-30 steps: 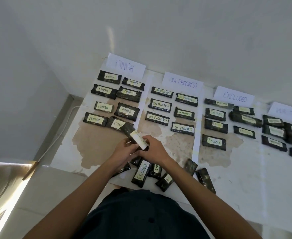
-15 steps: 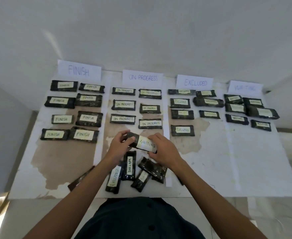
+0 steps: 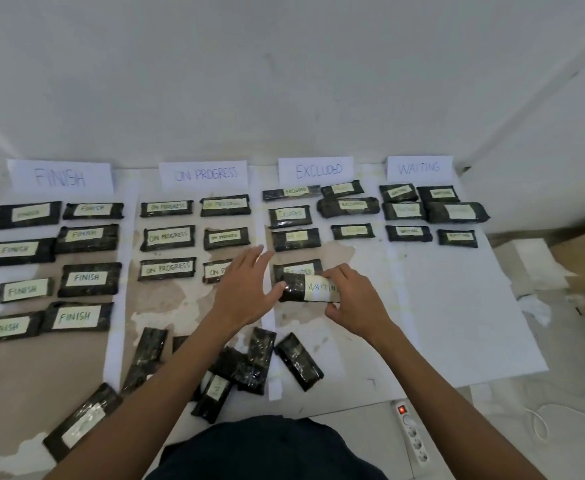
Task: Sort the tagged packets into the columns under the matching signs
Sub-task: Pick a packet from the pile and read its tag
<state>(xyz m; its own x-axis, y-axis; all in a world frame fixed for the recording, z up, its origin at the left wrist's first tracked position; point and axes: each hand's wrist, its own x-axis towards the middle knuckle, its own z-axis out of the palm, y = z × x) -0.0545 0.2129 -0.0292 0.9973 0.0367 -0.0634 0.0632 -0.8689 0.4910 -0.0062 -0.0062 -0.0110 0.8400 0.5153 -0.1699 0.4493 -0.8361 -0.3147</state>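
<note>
Your right hand (image 3: 351, 299) pinches the right end of one dark packet (image 3: 294, 288), fingers curled over its white WAITING tag; the tag's last letter is covered by your fingers. Your left hand (image 3: 241, 294) is spread open, fingers straight, only the thumb tip touching the packet's left end. The held packet overlaps the lowest packet of the EXCLUDED column (image 3: 296, 268), so that tag reads only in part. Your left fingers also cut off the nearest ON PROGRESS packet (image 3: 215, 271) after "ON P".

Counts: four white paper signs beyond your hands: FINISH (image 3: 61, 176), ON PROGRESS (image 3: 204, 174), EXCLUDED (image 3: 317, 169), WAITING (image 3: 419, 167). Beneath them: eight packets under FINISH, six under ON PROGRESS, seven under EXCLUDED, six under WAITING. Several tags in the far rows are too faint or blurred to read.

Between your forearms and to the left of them lies an unsorted heap (image 3: 249, 365) of packets, partly hidden by your left arm; count uncertain, most tags face down or are unreadable.

Packets are oblong, black, wrapped in glossy crinkled film. The counter (image 3: 457, 323) is covered in white paper sheets, with brown stained patches showing under the left columns.
</note>
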